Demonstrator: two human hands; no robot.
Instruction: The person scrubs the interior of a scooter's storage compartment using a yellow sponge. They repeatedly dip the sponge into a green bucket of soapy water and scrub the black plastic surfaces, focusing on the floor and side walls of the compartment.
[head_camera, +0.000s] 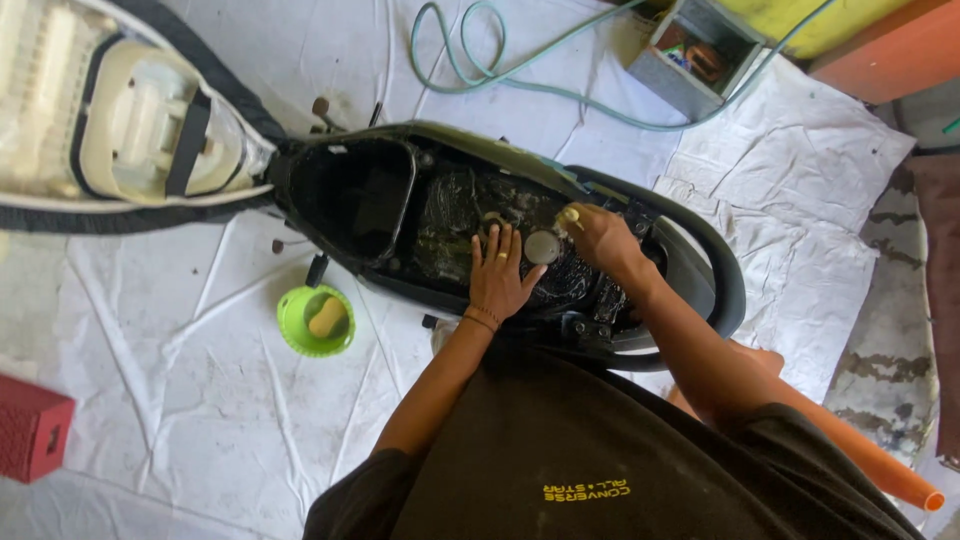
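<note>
A scooter stands below me with its seat (130, 120) flipped up at the left, baring the black storage tub (355, 190) and a wet, soapy body panel (455, 215). My left hand (500, 275) lies flat, fingers apart, on that panel beside a round grey cap (541, 246). My right hand (600, 240) is closed on a small pale brush (570, 215), pressed to the suds just right of the cap. A ring and a bracelet are on the left hand.
A green bowl (315, 320) with a yellow sponge sits on the white sheet (200, 400) at the left. A green hose (480, 60) loops at the top, next to a grey box (695, 55). A red block (30, 430) and an orange pipe (870, 460) lie at the edges.
</note>
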